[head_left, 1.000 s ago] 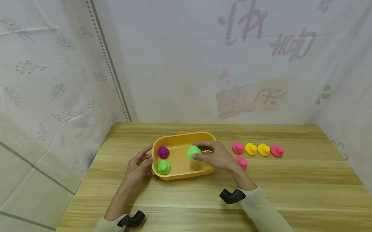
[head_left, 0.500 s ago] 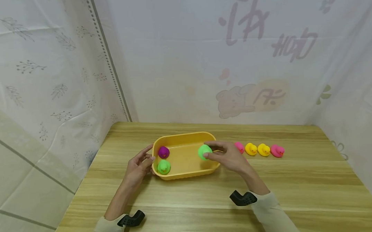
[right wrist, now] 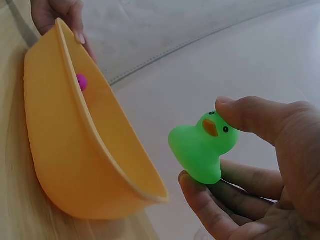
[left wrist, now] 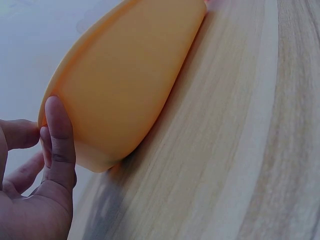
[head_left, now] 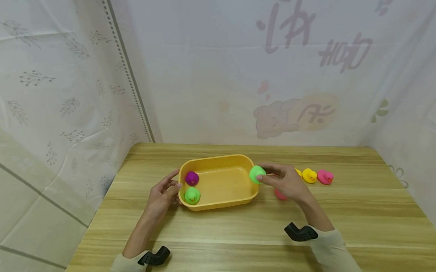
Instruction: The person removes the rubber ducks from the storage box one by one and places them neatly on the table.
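Between the thumb and fingers of my right hand [head_left: 283,182] is a green rubber duck [right wrist: 200,142], held up at the right end of a yellow plastic basket [head_left: 221,207]. In the right wrist view the duck hangs in the air beside the rim, its orange beak towards the camera. My left hand [head_left: 162,199] holds the basket's left end, with thumb and fingers at the rim [left wrist: 52,75]. Inside, at the left end, sit a purple duck [head_left: 192,178] and another green duck [head_left: 192,195].
On the wooden table [head_left: 222,241], right of the basket, stand a yellow duck [head_left: 309,175] and a pink duck [head_left: 325,176]. Another pink duck [head_left: 280,194] and a second yellow duck [head_left: 298,172] are partly hidden by the right hand. Patterned curtains surround the table.
My right hand has moved right with the green duck, from over the inside of the basket to its right rim, now covering some table ducks. The left hand and basket stay put.
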A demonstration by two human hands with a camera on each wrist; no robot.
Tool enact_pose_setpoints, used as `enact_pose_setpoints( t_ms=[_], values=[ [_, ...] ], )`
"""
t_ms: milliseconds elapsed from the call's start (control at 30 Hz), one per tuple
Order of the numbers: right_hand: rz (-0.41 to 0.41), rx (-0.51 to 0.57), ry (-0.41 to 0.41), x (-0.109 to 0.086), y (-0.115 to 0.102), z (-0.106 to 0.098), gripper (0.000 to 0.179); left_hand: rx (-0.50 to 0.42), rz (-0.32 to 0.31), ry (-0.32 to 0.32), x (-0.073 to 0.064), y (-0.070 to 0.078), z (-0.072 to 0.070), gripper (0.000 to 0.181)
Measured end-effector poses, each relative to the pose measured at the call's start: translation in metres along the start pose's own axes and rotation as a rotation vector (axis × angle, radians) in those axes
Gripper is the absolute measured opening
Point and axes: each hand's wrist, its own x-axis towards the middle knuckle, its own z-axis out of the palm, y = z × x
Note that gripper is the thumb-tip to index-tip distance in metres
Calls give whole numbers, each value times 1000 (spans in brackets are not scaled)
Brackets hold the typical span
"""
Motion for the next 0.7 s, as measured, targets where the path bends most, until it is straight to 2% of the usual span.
enact_pose_setpoints(
  t_ms=[500, 700],
  values=[
    [91, -31, 58, -17, 17, -35, 51, 15, -12, 8, -1, 1, 1, 55],
    [144, -88, 77, -24, 23, -47, 54, 12, -17, 12, -1, 2, 1, 54]
  ],
)
